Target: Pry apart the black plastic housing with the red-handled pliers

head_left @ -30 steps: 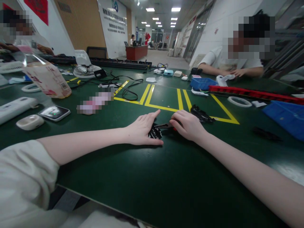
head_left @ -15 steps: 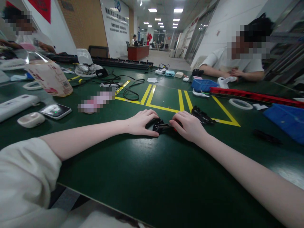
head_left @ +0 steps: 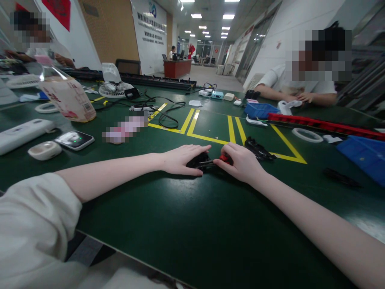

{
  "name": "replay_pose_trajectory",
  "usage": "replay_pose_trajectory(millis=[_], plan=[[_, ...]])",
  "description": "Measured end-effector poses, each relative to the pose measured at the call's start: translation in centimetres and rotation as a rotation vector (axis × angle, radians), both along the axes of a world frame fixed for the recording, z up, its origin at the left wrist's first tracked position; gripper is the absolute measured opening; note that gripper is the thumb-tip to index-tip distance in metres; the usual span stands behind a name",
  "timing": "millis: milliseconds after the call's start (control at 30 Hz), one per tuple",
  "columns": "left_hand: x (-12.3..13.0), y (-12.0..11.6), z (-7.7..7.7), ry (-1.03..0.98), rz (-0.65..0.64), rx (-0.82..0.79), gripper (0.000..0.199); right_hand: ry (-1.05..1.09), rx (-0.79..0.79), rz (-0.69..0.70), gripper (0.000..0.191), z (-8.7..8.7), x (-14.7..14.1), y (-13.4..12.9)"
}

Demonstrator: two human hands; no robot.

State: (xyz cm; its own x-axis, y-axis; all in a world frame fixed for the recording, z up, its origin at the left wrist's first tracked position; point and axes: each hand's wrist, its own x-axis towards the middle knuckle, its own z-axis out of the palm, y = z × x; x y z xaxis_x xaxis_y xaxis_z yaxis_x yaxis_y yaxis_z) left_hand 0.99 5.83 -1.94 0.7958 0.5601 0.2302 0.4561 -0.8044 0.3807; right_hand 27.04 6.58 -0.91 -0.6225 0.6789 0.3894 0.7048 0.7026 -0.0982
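Thumb and fingers of my left hand (head_left: 182, 159) are closed around a small black plastic part (head_left: 197, 161) on the green table, which hides much of its shape. My right hand (head_left: 242, 163) grips what looks like a screwdriver (head_left: 226, 158) with a red and black handle. Its thin metal shaft points left and meets the black part, though I cannot tell exactly where the tip sits. Just beyond my right hand lies a cluster of black plastic pieces (head_left: 259, 149), beside the yellow tape lines (head_left: 210, 139).
To the left are a bottle (head_left: 69, 96), a white handheld device (head_left: 25, 135), a small screen device (head_left: 75, 140) and a cream case (head_left: 44, 151). Blue bins (head_left: 365, 158) and a red rail (head_left: 325, 125) are on the right. A co-worker (head_left: 306, 86) sits opposite.
My left hand's fingers have stretched further over the black part. My right hand has turned slightly, showing more of the red handle. The whole view has shifted a little.
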Motion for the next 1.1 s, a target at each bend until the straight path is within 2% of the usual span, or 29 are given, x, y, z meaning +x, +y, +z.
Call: replay_pose_trajectory(millis=[267, 500, 667, 733, 800, 900, 1000, 1100], plan=[[0.2, 0.1, -0.4, -0.069, 0.071, 0.018, 0.078, -0.005, 0.0, 0.003, 0.039, 0.1, -0.1, -0.1], [0.2, 0.4, -0.7, -0.087, 0.045, 0.035, 0.067, 0.008, -0.016, 0.032, 0.035, 0.0, -0.2, 0.3], [0.1, 0.3, -0.6, -0.059, 0.066, 0.041, 0.071, 0.027, 0.003, 0.044, 0.032, -0.1, 1.2, 0.3], [0.2, 0.3, -0.6, -0.041, 0.086, 0.062, 0.076, -0.009, -0.028, 0.099, 0.037, -0.2, 2.3, 0.5], [0.2, 0.2, -0.5, -0.034, 0.109, 0.089, 0.081, -0.062, -0.056, 0.128, 0.051, -0.3, 3.4, 0.8], [0.3, 0.1, -0.5, -0.03, 0.134, 0.112, 0.076, -0.14, -0.127, 0.122, 0.064, -0.3, 4.2, 1.2], [0.3, 0.0, -0.5, -0.033, 0.147, 0.112, 0.065, -0.155, -0.143, 0.107, 0.06, -0.1, 4.3, 1.3], [0.3, 0.0, -0.5, -0.045, 0.166, 0.102, 0.063, -0.119, -0.072, 0.12, 0.053, 0.0, 4.1, 0.9]])
